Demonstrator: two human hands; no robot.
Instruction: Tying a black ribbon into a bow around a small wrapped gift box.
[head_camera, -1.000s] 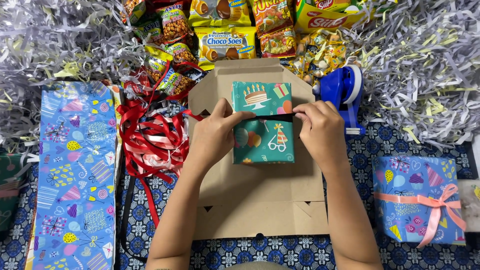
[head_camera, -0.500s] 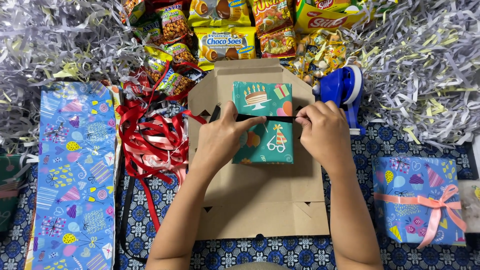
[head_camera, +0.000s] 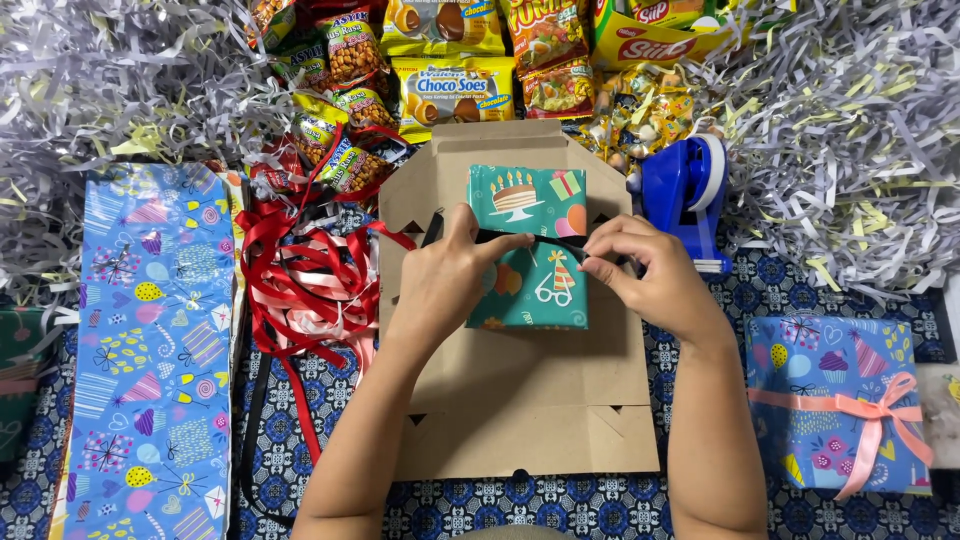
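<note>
In the middle of the frame a small teal-wrapped box (head_camera: 527, 262), printed with cakes and balloons, sits on a flattened brown cardboard sheet (head_camera: 520, 400), which gives it a plain, firm base above the patterned blue cloth (head_camera: 760, 300). A thin black ribbon (head_camera: 505, 237) runs across the box's top. The left hand (head_camera: 447, 285) presses its thumb and forefinger down on the ribbon near the box's left edge, seemingly to pin it flat. The right hand (head_camera: 648, 275) pinches the ribbon's other end between its fingertips just at the box's right edge, holding the strand taut.

Left of the cardboard lies a tangle of red and pink ribbons (head_camera: 300, 285), and further left a sheet of blue party-print wrapping paper (head_camera: 150, 350). A blue tape dispenser (head_camera: 688, 195) stands just above the right hand, within easy reach. Snack packets (head_camera: 450, 80) crowd the top of the frame between heaps of shredded paper (head_camera: 850, 140). At lower right rests a blue-wrapped gift (head_camera: 835, 400) tied with a pink bow.
</note>
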